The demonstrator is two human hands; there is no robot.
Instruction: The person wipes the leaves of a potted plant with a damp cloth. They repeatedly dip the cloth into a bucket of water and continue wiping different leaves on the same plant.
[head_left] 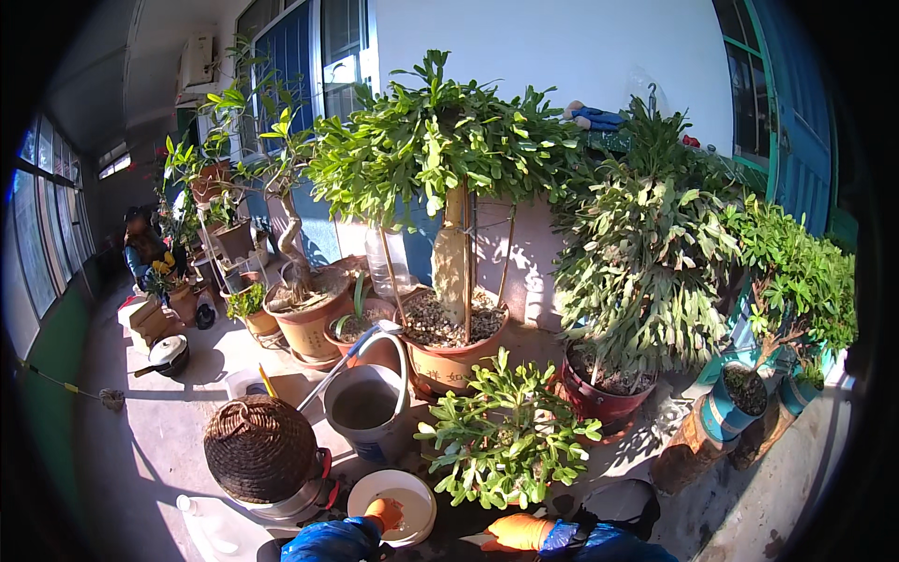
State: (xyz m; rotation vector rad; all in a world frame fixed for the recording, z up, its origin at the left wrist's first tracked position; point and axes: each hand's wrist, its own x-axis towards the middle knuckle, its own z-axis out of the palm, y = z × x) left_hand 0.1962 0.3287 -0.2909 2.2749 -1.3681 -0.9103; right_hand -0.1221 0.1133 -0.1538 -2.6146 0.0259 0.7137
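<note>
My left hand [385,512], in an orange glove, reaches over the rim into a white basin [364,489]. Its fingers look curled, and what they hold, if anything, is hidden. Low in the picture, my right hand [521,532] wears a matching glove and is closed. From its left side pokes the pale, flat tip of something I cannot make out. Just beyond that hand grows a bushy potted cactus plant [510,436] with flat green stems. Behind the basin stands a grey bucket [365,412], with a long-handled ladle [342,367] leaning across it.
A dark woven basket [262,450] sits upside down over a metal pot [286,506] at left. Large potted plants, including a tall grafted cactus [451,253] and a drooping one [646,272], line the wall. Farther left are a lidded pan [169,354] and another person [140,248].
</note>
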